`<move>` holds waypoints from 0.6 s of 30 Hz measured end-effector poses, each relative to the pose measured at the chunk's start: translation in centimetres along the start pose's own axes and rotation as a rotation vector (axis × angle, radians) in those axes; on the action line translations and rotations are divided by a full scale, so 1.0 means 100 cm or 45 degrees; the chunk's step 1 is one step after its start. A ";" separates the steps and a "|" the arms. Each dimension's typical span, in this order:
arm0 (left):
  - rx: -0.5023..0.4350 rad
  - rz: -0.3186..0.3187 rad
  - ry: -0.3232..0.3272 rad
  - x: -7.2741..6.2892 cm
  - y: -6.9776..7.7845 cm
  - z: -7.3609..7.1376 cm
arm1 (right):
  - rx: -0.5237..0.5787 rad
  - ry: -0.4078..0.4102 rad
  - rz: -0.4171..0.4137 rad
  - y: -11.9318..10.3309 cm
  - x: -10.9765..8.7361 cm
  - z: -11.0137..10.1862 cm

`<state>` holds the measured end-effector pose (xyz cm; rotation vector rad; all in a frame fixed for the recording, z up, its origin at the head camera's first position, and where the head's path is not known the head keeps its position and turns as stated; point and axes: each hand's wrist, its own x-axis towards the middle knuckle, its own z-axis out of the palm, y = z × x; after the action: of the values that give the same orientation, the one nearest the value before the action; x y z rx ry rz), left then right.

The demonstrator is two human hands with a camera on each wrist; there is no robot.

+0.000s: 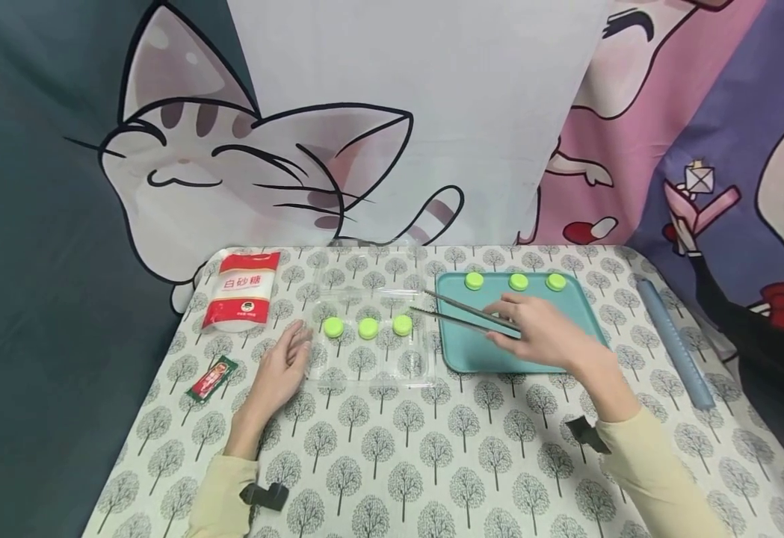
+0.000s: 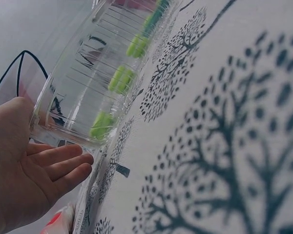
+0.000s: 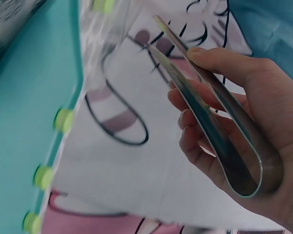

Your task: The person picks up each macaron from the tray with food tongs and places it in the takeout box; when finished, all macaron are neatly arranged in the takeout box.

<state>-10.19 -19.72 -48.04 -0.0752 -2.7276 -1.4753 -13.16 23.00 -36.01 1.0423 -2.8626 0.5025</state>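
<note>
A clear plastic container (image 1: 362, 379) lies with its lid (image 1: 368, 278) folded back, holding three green macarons (image 1: 368, 328) in a row. At its left wall is my left hand (image 1: 285, 370), its fingers (image 2: 68, 168) loosely extended and close against the plastic; whether they touch it is unclear. My right hand (image 1: 546, 332) grips long metal tweezers (image 3: 219, 122) near their bend, over the teal tray (image 1: 472, 359). The tweezer tips stand apart, with nothing visible between them, near the container's rightmost macaron (image 1: 402, 325). Three more macarons (image 1: 518, 282) sit along the tray's far edge.
A red and white bag of sugar (image 1: 242, 291) lies at the back left. Nearer the front is a small green and red packet (image 1: 212, 379). A blue-grey ruler-like strip (image 1: 676, 344) lies along the right side of the tree-patterned tablecloth (image 1: 392, 478).
</note>
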 end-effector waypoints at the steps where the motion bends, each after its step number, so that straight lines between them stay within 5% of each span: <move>1: 0.004 0.000 -0.003 0.000 -0.001 0.000 | -0.001 0.028 0.006 0.003 -0.004 -0.001; 18: 0.009 -0.013 0.003 0.001 -0.002 0.002 | -0.099 0.340 0.257 0.066 -0.063 -0.004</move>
<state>-10.28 -19.71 -48.33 -0.0593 -2.7355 -1.4669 -12.50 31.80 -38.49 0.6235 -2.7340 0.4949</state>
